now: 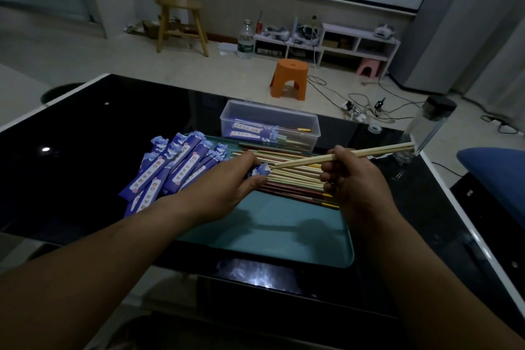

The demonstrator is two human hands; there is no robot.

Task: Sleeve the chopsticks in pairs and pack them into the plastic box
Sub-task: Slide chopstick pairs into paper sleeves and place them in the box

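Observation:
My right hand (350, 176) grips a pair of pale wooden chopsticks (375, 152), their tips pointing left at the mouth of a purple paper sleeve (259, 170). My left hand (227, 179) pinches that sleeve over the teal tray (284, 233). Several loose chopsticks (295, 179), pale and dark red, lie across the tray under both hands. A heap of empty purple sleeves (173, 167) spreads over the tray's left edge. Behind the tray stands the clear plastic box (270, 125), holding a few sleeved pairs.
The tray rests on a black glass table (93, 136) with white edges. A clear bottle with a black cap (426, 128) stands at the table's right edge. On the floor beyond are an orange stool (289, 79), cables and a low white shelf.

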